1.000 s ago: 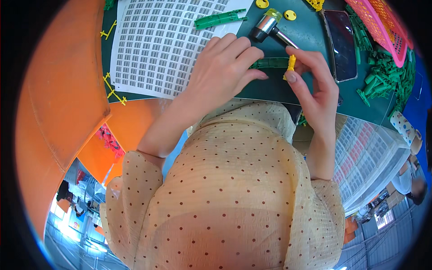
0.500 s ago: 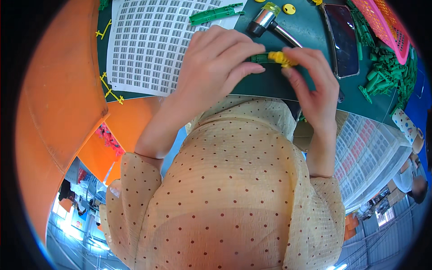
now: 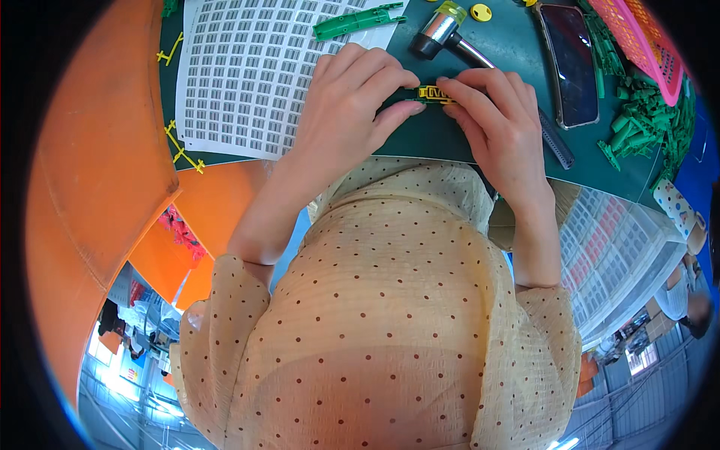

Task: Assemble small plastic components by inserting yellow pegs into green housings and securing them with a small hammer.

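My left hand (image 3: 346, 105) pinches the left end of a small green plastic part (image 3: 417, 97) between thumb and forefinger. A yellow plastic piece (image 3: 433, 93) lies in or on that green part; how the two fit is too small to tell. My right hand (image 3: 501, 112) has thumb and fingers closed on the yellow piece's right end. Both hands are held just above the table's near edge. Behind them lies a mallet (image 3: 442, 31) with a yellow-and-black head, its handle passing beneath my right hand. A longer green plastic part (image 3: 358, 23) rests at the sheet's top.
A white sheet of printed labels (image 3: 240, 75) lies at the left, with yellow plastic sprues (image 3: 176, 142) beside it. A phone (image 3: 570, 67) lies at the right. Beyond it are a pile of green parts (image 3: 649, 124) and a pink basket (image 3: 666, 75). An orange panel (image 3: 97, 150) stands far left.
My right hand has moved left, bringing the yellow piece onto the green part. My left hand keeps its pinch on the green part, almost in place.
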`<state>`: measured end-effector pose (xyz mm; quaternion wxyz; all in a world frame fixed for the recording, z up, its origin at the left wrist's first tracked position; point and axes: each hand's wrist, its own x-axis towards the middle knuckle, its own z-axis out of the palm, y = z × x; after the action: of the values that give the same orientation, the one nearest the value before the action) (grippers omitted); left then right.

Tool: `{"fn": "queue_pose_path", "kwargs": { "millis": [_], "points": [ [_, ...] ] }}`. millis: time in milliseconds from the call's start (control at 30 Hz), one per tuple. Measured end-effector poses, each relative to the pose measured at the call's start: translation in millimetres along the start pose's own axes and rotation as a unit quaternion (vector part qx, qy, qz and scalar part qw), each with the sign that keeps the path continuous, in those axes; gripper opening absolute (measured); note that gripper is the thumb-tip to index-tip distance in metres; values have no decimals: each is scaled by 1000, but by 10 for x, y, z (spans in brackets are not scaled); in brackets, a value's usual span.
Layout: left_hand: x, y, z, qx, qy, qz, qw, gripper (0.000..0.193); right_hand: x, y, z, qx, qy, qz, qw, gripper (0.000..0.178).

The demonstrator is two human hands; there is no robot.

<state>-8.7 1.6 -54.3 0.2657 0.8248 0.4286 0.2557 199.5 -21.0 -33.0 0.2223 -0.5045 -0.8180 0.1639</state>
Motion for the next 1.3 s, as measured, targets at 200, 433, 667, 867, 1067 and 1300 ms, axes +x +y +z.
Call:
{"fn": "queue_pose_path", "kwargs": {
  "millis": [200,433,667,867,1067,1300],
  "points": [
    [15,1,-3,3,0,9,1000,25,-3,-7,-1,-2,3,-3,1000,27],
    [13,6,-1,5,2,14,1000,24,-6,-8,1,3,8,-8,1000,26],
    [14,11,24,3,18,25,1000,25,-7,-6,25,-7,13,-11,1000,25],
    [10,-50,164,-9,72,103,992,22,-2,-4,22,-4,4,-10,1000,26],
    [16,-41,158,-16,56,104,993,17,11,5,7,1,6,0,1000,25],
    [21,-42,151,-23,31,105,994,19,36,-30,-42,-5,-22,11,1000,21]
  ]
}}
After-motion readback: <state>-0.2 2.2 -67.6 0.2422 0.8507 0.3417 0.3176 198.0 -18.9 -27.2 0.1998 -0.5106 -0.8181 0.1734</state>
